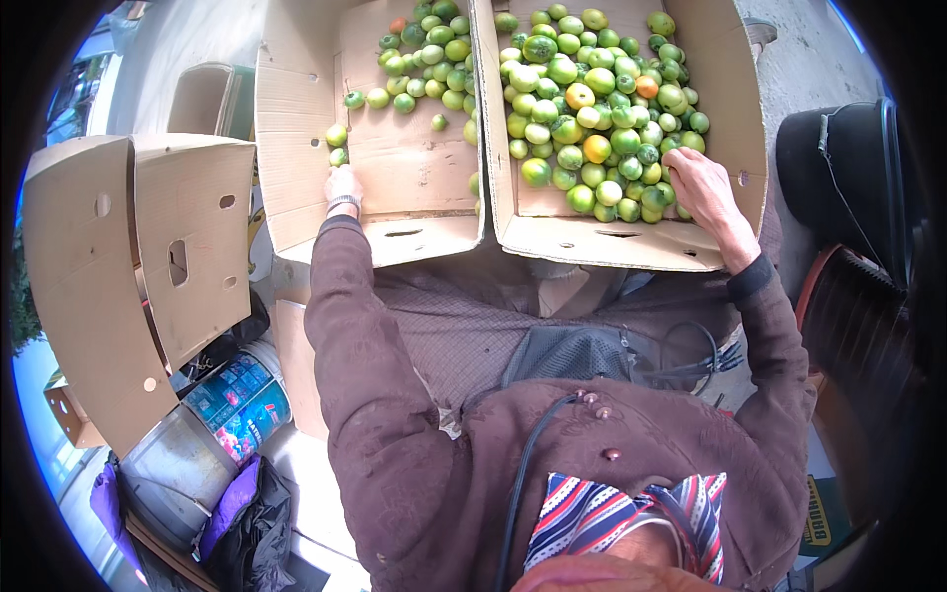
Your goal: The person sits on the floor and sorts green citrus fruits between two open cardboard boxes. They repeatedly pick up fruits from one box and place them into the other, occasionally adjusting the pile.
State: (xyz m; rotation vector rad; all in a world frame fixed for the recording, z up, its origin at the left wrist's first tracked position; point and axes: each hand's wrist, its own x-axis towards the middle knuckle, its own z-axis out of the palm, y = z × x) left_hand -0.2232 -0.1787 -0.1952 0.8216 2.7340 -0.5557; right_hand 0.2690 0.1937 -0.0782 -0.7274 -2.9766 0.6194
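Two open cardboard boxes stand side by side before me. The right box (729,96) holds a wide heap of mostly green tomatoes (625,139), among them an orange tomato (596,149). At the heap's right edge, my right hand (703,189) has its fingers down on the fruit; its grip is hidden. The left box (392,166) has fewer tomatoes, gathered mainly at its far right. My left hand (344,185) is low by this box's left wall, just below a small green tomato (339,157). Whether its fingers hold anything cannot be seen.
To the left stand upright cardboard boxes (196,244), a printed bucket (244,403) and a grey bucket (177,459). A black bucket (836,185) is at the right, beyond the tomato boxes. Cables (714,359) lie by my lap.
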